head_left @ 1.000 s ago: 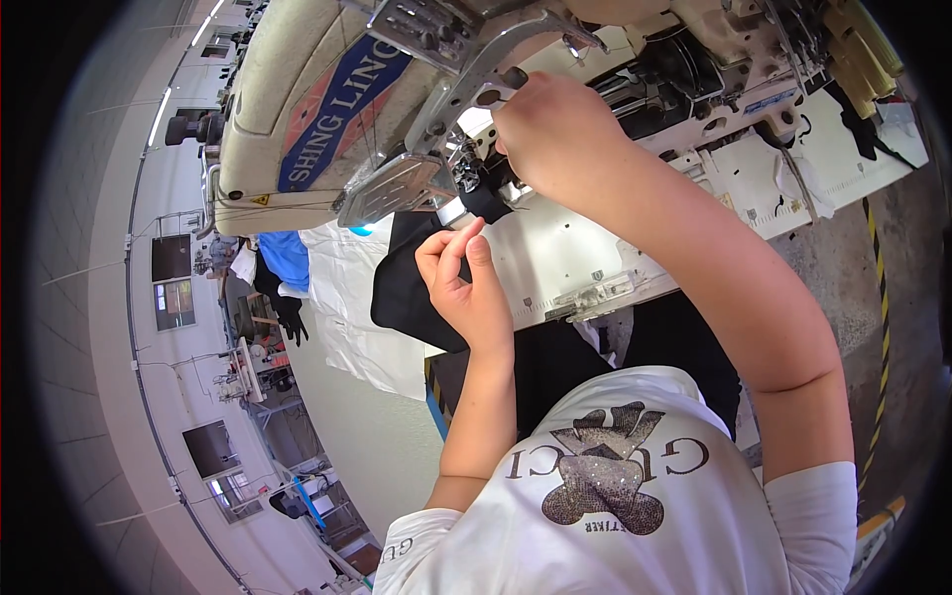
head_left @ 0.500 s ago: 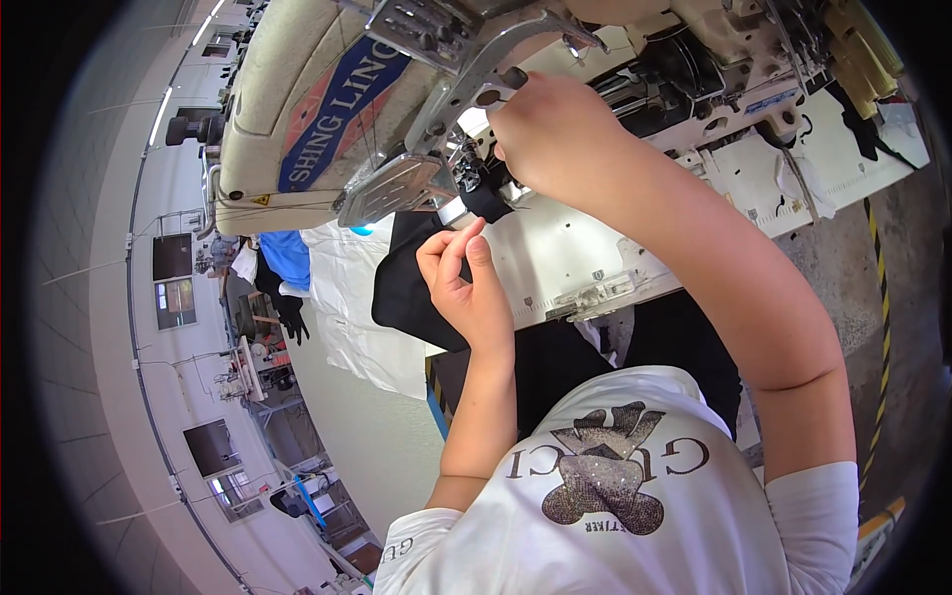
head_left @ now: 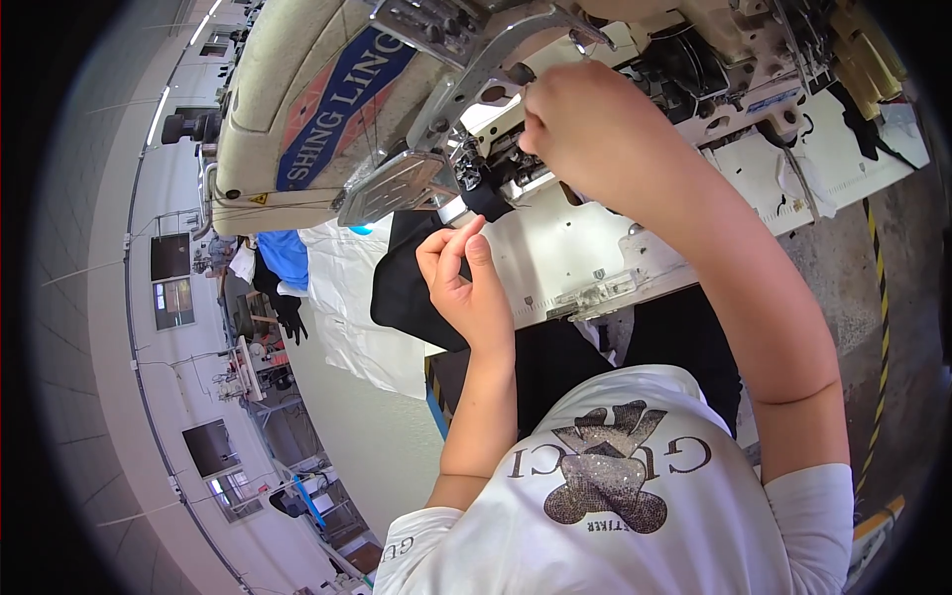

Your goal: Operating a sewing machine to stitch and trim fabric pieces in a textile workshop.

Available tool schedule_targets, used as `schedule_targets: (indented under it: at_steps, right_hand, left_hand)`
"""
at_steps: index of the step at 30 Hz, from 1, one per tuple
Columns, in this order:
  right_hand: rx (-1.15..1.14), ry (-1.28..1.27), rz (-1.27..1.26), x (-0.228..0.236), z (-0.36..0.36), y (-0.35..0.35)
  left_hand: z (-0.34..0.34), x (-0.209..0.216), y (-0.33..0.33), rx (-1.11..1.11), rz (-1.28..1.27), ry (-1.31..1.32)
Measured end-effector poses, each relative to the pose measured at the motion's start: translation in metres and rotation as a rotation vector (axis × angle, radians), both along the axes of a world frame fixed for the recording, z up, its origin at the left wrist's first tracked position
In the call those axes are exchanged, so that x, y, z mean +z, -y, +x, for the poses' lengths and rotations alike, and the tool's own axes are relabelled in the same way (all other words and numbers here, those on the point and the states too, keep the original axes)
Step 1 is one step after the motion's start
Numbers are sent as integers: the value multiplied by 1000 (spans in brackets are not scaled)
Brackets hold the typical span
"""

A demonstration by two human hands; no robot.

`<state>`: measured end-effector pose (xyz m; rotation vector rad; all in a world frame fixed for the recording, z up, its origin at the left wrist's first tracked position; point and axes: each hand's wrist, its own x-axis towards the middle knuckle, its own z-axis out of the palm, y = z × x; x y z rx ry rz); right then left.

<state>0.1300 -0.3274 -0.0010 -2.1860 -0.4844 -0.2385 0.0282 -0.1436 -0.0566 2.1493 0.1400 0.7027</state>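
Note:
A large cream sewing machine [head_left: 260, 129] fills the upper left, with a curved metal arm [head_left: 451, 104] and a clear guard [head_left: 392, 186] around its needle area. My left hand [head_left: 464, 283] is curled with the thumb close to the bent fingers, just below a small black fabric piece [head_left: 486, 201] at the needle area; any thin thing in it cannot be made out. My right hand [head_left: 595, 124] is closed above the opened machine bed, beside the curved arm. Its fingertips point away and what they hold is hidden. Black cloth [head_left: 412, 283] lies left of my left hand.
The white machine table [head_left: 526, 263] carries a clear plastic fitting [head_left: 600, 293] at its near edge. Exposed dark mechanism [head_left: 684, 69] lies beyond my right hand. White sheeting [head_left: 362, 307] and blue cloth [head_left: 285, 260] are at the left. A striped floor line [head_left: 882, 327] runs at the right.
My right hand has shifted a little to the right, away from the curved arm, uncovering metal parts beside the needle area. My left hand and the black fabric stay in place.

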Motion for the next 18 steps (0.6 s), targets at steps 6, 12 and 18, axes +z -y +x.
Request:
schedule_targets:
  at_steps: [6,12,18]
  right_hand:
    - [141,-19,270,-5,-54,9]
    - [192,-14,304,-15,-87,-17]
    - [46,172,189,-19,-43,-15]
  left_hand:
    - [-10,9,8,-278,-405,-132]
    - [-24,19,31,-251,-1171,-349]
    - [-25,9,6,-185,-1272,-302]
